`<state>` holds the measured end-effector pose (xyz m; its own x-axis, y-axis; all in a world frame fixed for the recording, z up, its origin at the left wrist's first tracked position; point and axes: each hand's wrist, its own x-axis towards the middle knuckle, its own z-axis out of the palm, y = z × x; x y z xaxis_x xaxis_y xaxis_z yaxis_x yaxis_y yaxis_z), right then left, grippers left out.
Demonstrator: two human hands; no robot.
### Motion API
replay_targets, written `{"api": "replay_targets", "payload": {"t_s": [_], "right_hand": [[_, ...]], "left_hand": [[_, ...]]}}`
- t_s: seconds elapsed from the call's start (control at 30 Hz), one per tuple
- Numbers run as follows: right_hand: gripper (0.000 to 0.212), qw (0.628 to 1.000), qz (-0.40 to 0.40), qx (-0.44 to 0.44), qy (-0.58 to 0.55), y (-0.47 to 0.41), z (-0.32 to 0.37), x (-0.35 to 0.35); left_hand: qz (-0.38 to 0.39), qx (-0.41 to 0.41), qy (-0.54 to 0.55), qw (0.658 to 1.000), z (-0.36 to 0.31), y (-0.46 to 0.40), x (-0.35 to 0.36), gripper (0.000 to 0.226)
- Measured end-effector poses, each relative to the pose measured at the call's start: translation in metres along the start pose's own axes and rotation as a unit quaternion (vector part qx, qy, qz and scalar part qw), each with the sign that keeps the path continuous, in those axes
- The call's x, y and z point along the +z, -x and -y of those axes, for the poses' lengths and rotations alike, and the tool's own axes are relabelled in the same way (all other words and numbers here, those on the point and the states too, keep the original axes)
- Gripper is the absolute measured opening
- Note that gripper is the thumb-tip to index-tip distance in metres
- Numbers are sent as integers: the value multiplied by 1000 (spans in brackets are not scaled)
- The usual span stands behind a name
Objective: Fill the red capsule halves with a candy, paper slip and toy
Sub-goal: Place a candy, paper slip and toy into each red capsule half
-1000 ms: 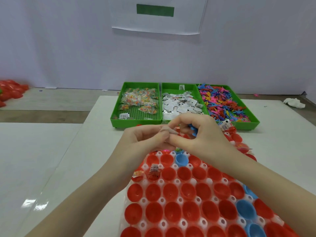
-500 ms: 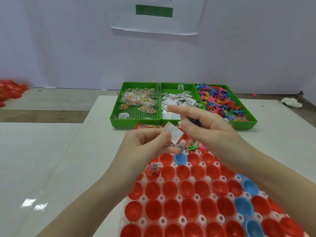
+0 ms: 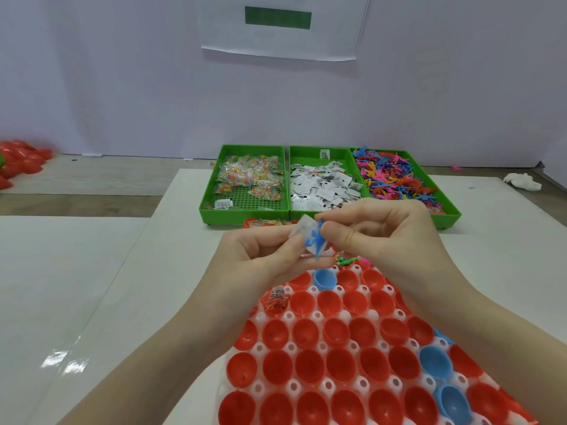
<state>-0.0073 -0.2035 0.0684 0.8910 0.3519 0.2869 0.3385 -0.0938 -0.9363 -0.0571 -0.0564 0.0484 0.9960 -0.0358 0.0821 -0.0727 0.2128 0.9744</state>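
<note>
pinching blue toy [image 3: 316, 244] against paper slip [image 3: 302, 230], both hands, toy's length running upper-right to lower-left

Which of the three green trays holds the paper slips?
The middle green tray, between the candy tray on its left and toy tray on its right.

Honestly nothing here is readable. The paper sheet on the wall [image 3: 279, 26] only shows a plain green bar, its lettering cut off at the top. The paper slips in the middle tray [image 3: 322, 188] carry tiny black print, too small to read.
</note>
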Motion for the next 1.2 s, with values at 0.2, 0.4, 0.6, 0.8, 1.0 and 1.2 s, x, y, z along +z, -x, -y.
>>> {"api": "replay_targets", "payload": {"t_s": [0.2, 0.4, 0.6, 0.8, 1.0, 1.2], "right_hand": [[19, 998, 25, 41, 51, -1, -5, 6], [25, 997, 38, 60, 31, -3, -19, 9], [7, 976, 70, 47, 199, -3, -45, 8], [7, 932, 149, 16, 330, 6, -59, 16], [7, 881, 203, -30, 427, 5, -60, 17], [13, 874, 239, -25, 423, -1, -55, 13]], "left_hand": [[20, -28, -41, 999, 2, -1, -6, 28], [-31, 5, -206, 978, 6, -1, -7, 24], [-65, 105, -532, 838, 27, 3, -19, 24], [7, 99, -648, 755, 42, 3, -28, 24], [22, 144, -676, 722, 48, 1, -29, 6], [26, 175, -714, 677, 47, 2, -27, 25]]}}
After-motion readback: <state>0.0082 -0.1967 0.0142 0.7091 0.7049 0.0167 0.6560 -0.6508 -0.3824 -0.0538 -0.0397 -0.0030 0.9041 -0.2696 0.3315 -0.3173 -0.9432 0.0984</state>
